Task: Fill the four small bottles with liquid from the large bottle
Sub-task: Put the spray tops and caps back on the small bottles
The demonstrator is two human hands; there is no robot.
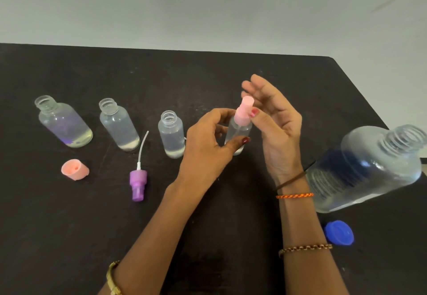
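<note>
I am looking down at a dark table point(69, 237) where my two bare hands work on a small clear bottle point(240, 130) standing upright near the middle; I place everything else relative to this bottle. My left hand point(208, 146) wraps around its body, fingers behind and thumb across the front near its base, gripping it. My right hand point(275, 128) is just to the right of the bottle, thumb tip touching the side of the pink spray top point(243, 112) seated on its neck, while the other fingers stretch loosely upward behind the top; I cannot tell whether they touch it. Just left of the held bottle stands a second small bottle point(171, 131), uncapped, with clear liquid in it. Further left stands a third small bottle point(119, 124), also open and holding liquid, and furthest left a fourth small bottle point(64, 122), open, with liquid and purple marking on it. In front of the third bottle a purple spray pump point(138, 185) lies flat, its white tube pointing away from me. Left of that pump lies a peach-pink cap point(75, 169) on its side. Well to the right of the held bottle stands the large bottle point(369, 170), clear, uncapped, behind my right wrist. A blue cap point(339, 232) lies on the table nearer to me than the large bottle.
</note>
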